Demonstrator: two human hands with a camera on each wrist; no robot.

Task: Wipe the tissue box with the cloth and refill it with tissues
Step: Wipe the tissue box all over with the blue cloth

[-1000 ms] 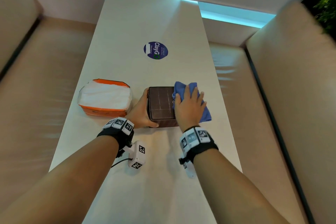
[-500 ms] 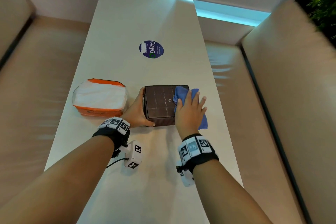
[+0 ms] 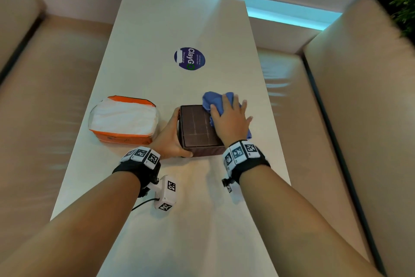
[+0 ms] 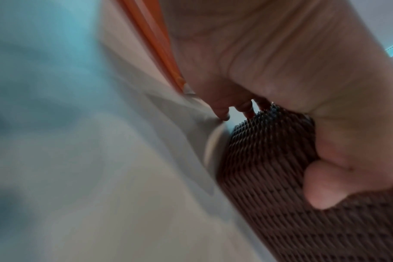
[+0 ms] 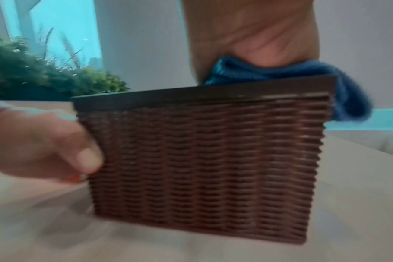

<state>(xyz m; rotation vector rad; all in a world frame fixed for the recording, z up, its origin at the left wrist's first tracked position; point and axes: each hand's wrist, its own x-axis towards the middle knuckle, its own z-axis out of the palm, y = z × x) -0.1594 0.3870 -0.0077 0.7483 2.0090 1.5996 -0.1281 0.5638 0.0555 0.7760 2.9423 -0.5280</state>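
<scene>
Left hand: wraps the left wall of the tissue box, thumb on the near face, fingers along the far side; it grasps and steadies the box.
Right hand: lies flat, fingers spread and straight, pressing the blue cloth onto the right part of the lid. It pins the cloth rather than clenching it.
Tissue pack: far left on the table, orange wrapper with white tissues showing, just beside the left hand and untouched.
Tissue box: brown, woven sides, flat dark lid, standing upright near mid-table, directly between the two hands. Lid appears on.
Cloth: bunched under the right palm; one fold hangs over the box's right edge, another pokes past the far right corner.
Sticker: round, dark blue, farther up the table, well apart from the work.
Key relation: the uncleaned lid area lies to the left of the right hand, toward the left hand. A likely next stroke runs leftward across the lid, so the left hand's grip is what stops the box sliding.
Stage, as judged: wiping under way; refill not yet started, and the left hand is nearer the pack.
</scene>
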